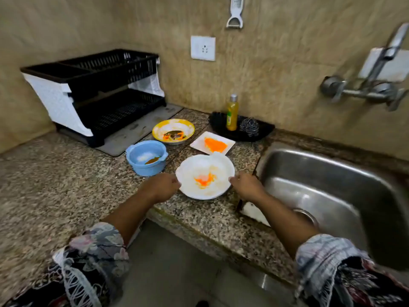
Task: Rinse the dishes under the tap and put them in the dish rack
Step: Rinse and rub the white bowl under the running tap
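Head view: both hands at the near dish, first pick-up by the look of it.
Left hand [162, 187]: fingers curled, pinching the left rim of the white bowl [205, 176].
Right hand [246, 186]: fingers bent onto the opposite rim — a two-sided hold, probably to keep the orange residue level.
Bowl: between the two sets of fingertips, on the granite counter [66, 173] (lifted or resting, I cannot tell).
Sink [332, 187]: just right of the right fingers — a short carry.
Tap [374, 85]: beyond the right fingers, on the wall; no water visible.
Other dishes: blue bowl [146, 157], yellow plate [173, 130] and square plate [212, 142] beyond the fingertips, all soiled.
Dish rack [97, 94]: far left of the left fingers, seemingly unloaded.
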